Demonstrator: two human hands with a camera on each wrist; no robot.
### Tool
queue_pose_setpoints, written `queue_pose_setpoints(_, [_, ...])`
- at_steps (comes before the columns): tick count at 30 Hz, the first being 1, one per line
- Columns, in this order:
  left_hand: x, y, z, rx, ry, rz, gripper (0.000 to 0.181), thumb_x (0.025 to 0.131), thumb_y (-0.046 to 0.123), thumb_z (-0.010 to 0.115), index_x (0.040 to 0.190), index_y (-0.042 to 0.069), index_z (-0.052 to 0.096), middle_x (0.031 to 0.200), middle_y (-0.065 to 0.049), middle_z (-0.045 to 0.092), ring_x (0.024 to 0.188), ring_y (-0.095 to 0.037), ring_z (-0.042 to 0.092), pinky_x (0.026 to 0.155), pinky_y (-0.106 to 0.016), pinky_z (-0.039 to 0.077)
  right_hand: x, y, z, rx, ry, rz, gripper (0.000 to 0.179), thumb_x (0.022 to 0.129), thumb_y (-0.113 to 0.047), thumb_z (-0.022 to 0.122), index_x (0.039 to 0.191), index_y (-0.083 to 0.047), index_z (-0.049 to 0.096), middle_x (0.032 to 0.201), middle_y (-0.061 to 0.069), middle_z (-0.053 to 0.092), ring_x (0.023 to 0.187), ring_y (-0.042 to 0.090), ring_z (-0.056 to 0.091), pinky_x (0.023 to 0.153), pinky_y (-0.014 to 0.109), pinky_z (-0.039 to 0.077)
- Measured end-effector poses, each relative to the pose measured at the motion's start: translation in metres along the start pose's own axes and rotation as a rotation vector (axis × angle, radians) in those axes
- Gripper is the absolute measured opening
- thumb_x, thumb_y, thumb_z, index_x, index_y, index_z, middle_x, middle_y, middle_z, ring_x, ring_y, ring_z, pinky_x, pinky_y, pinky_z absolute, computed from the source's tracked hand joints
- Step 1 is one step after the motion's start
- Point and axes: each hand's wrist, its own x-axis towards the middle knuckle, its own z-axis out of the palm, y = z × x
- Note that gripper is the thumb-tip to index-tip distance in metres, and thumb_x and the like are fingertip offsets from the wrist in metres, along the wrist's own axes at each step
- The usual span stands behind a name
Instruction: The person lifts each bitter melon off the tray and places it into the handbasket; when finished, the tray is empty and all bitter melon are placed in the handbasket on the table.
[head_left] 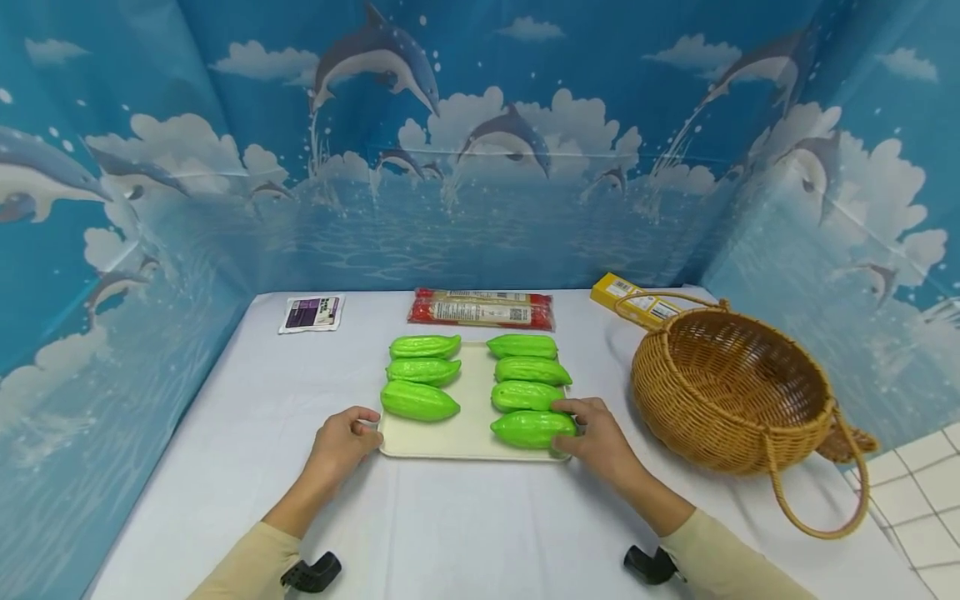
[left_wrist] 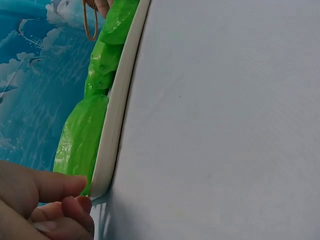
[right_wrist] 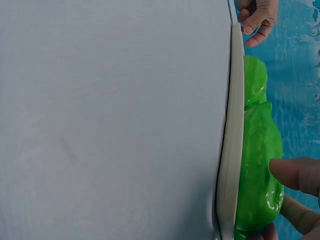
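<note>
A person's right hand (head_left: 600,437) is gripping the nearest green gourd (head_left: 521,429) in the tray's right-hand column, its thumb and fingers clamping round the right end. This gourd is lying on the pale tray (head_left: 476,392), in the near right corner, with three more gourds (head_left: 522,369) lining up beyond it. The left hand (head_left: 339,446) is resting at the tray's near left corner, fingers bending and fingertips meeting the edge; whether they are pinching the rim, one cannot tell. Just beyond it, three gourds (head_left: 420,401) are forming the left-hand column.

The step in hand appears to be handling that nearest gourd while the other hand is steadying the tray. The next move probably calls for a secure hold that is leaving the touching neighbour undisturbed.

At the surface's (head_left: 465,533) far side, red packets (head_left: 450,313) are showing pale labels and a square code, a yellow box (head_left: 611,289) is carrying a barcode, and a sachet (head_left: 313,313) is displaying a dark purple panel; their print is staying too small to read.
</note>
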Motion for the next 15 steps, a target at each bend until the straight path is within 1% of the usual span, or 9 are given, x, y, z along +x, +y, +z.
queue_pose_setpoints(2, [0.0002,-0.0004,-0.0007,0.012,-0.002,0.000,0.028,0.089,0.004,0.067,0.117,0.002,0.065,0.081,-0.005,0.054,0.066,-0.016,0.048,0.056,-0.027,0.041,0.0002,0.0002,0.0016,-0.003,-0.003,-0.006,0.053,0.081,-0.006,0.081,0.132,-0.001,0.065,0.126,0.021,0.051,0.107,0.029,0.050,0.086,0.036,0.044])
queue_pose_setpoints(5, [0.0010,-0.0015,-0.0021,0.006,-0.020,-0.004,0.027,0.089,0.003,0.067,0.116,0.002,0.064,0.079,-0.004,0.052,0.066,-0.016,0.046,0.056,-0.026,0.039,0.0005,-0.0011,0.0032,-0.021,-0.007,0.003,0.052,0.081,-0.006,0.082,0.130,-0.002,0.066,0.120,0.019,0.051,0.105,0.027,0.048,0.087,0.036,0.041])
queue_pose_setpoints(8, [0.0023,-0.0022,-0.0024,-0.004,-0.031,-0.002,0.029,0.090,0.002,0.067,0.118,0.002,0.063,0.077,-0.003,0.051,0.065,-0.015,0.045,0.055,-0.026,0.039,0.0014,-0.0023,0.0029,-0.052,-0.007,0.009,0.051,0.082,-0.007,0.082,0.130,-0.003,0.067,0.117,0.016,0.051,0.108,0.028,0.046,0.088,0.037,0.040])
queue_pose_setpoints(12, [0.0020,-0.0023,-0.0013,0.012,-0.032,-0.009,0.031,0.090,0.003,0.067,0.121,0.003,0.062,0.078,-0.003,0.052,0.065,-0.015,0.046,0.055,-0.026,0.039,0.0016,-0.0033,0.0017,-0.091,-0.016,0.008,0.050,0.083,-0.009,0.082,0.131,-0.005,0.067,0.116,0.013,0.051,0.112,0.030,0.044,0.088,0.037,0.039])
queue_pose_setpoints(15, [0.0017,-0.0028,-0.0006,0.031,-0.027,-0.001,0.033,0.090,0.004,0.067,0.122,0.003,0.062,0.080,-0.004,0.054,0.066,-0.016,0.048,0.057,-0.027,0.041,0.0010,-0.0043,0.0017,-0.105,-0.019,0.004,0.049,0.083,-0.010,0.083,0.130,-0.006,0.068,0.117,0.013,0.051,0.113,0.030,0.044,0.089,0.038,0.039])
